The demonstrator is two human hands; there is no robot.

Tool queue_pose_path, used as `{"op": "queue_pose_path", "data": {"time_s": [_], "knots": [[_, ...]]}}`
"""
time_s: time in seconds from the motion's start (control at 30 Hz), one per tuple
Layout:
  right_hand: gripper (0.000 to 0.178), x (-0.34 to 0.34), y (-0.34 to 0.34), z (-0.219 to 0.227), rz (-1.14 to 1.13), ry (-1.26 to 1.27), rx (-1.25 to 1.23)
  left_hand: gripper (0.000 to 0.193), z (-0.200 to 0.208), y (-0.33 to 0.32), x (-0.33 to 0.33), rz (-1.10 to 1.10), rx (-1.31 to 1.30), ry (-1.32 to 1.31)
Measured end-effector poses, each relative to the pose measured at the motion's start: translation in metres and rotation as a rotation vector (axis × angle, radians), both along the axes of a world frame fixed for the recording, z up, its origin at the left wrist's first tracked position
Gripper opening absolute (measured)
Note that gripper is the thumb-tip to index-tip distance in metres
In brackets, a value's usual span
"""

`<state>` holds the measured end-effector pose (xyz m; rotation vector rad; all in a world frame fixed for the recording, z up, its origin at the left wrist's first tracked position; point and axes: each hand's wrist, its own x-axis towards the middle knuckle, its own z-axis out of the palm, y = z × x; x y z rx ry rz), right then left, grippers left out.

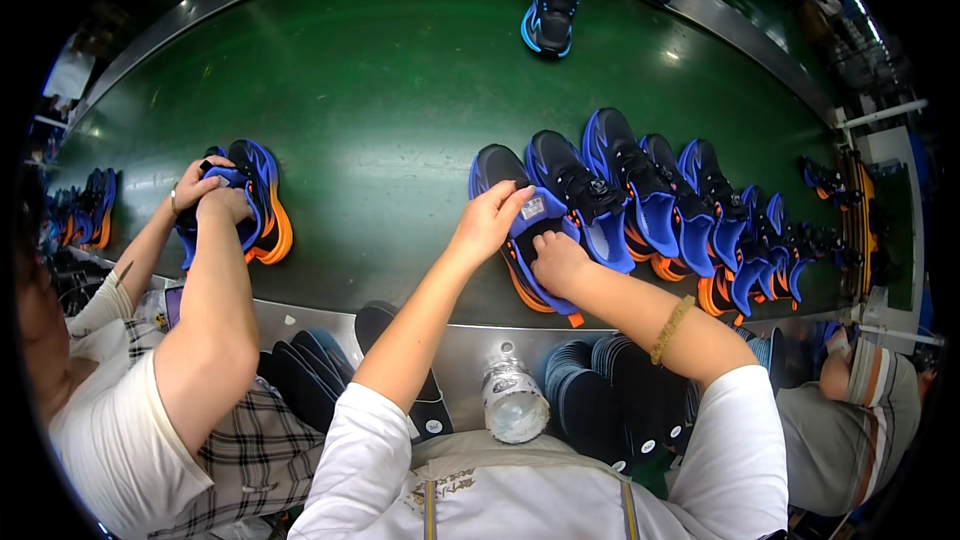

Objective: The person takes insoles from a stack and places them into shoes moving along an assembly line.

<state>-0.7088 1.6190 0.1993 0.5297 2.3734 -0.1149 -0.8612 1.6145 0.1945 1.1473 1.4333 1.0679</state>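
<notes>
A black-and-blue sneaker (493,166) with an orange sole stands on the green belt before me, heel towards me. My left hand (490,223) pinches its blue tongue, which has a pale label. The curled fingers of my right hand (560,262) reach into the shoe's opening; their tips are hidden inside, so I cannot make out what they hold. Right beside it stands a matching sneaker (560,165), first in a row of several running off to the right.
A co-worker's hands (215,190) work on another sneaker (262,202) at the left. Dark insoles (590,390) are stacked along the metal edge near me, beside a clear plastic container (515,402). More shoes (553,8) stand at the far side. Another person (850,420) is at right.
</notes>
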Motion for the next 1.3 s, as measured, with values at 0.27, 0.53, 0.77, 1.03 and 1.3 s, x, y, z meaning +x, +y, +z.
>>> {"op": "queue_pose_path", "data": {"time_s": [0.27,0.53,0.77,1.03,1.3], "knots": [[0.031,0.003,0.004,0.008,0.044,0.046,-0.193,0.024,-0.022,0.001,0.008,0.278,0.364,0.355],[0.051,0.007,-0.02,0.04,-0.316,0.073,-0.34,0.048,0.004,-0.006,0.011,-0.126,0.272,0.449],[0.02,0.075,-0.103,0.047,-0.498,0.996,-0.027,0.036,0.014,-0.041,0.012,-0.12,0.356,0.443],[0.015,0.054,-0.089,0.055,-0.629,1.096,-0.078,0.02,0.022,-0.022,-0.001,-0.081,0.555,0.884],[0.025,0.095,-0.129,0.083,-0.908,1.14,-0.099,0.023,0.042,-0.013,-0.034,-0.329,0.665,1.331]]}}
